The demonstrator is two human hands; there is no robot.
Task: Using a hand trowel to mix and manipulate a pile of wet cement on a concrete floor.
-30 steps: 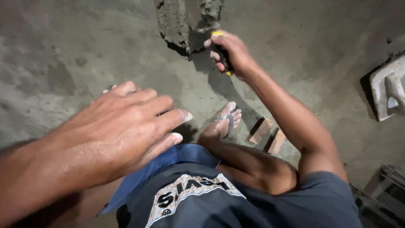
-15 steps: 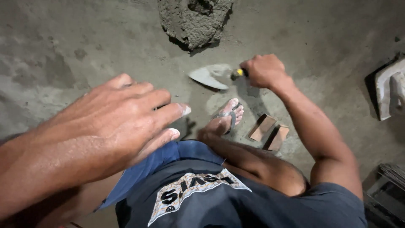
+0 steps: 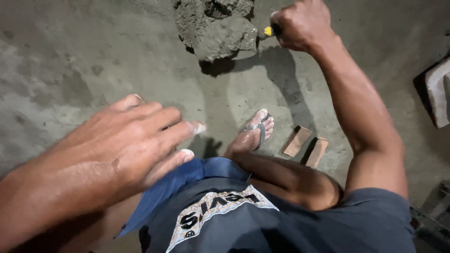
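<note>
My right hand (image 3: pixel 302 24) is closed around the yellow and black handle of a trowel (image 3: pixel 268 31) at the top of the view. The trowel's blade is sunk in a heap of wet grey mortar (image 3: pixel 215 28) lying on the concrete floor, so the blade is hidden. My left hand (image 3: pixel 133 143) hovers close to the camera at the left, fingers stretched out and slightly apart, holding nothing. Its fingertips are pale with mortar dust.
My foot in a sandal (image 3: pixel 253 133) rests on the concrete floor (image 3: pixel 84 61) below the heap. Two small brick pieces (image 3: pixel 305 145) lie just right of the foot. A pale block (image 3: pixel 438 91) sits at the right edge, a dark crate (image 3: pixel 433 220) at the lower right.
My right hand has moved the trowel from the floor beside my foot up into the mortar heap, where the blade is now buried. The left hand has stayed almost still.
</note>
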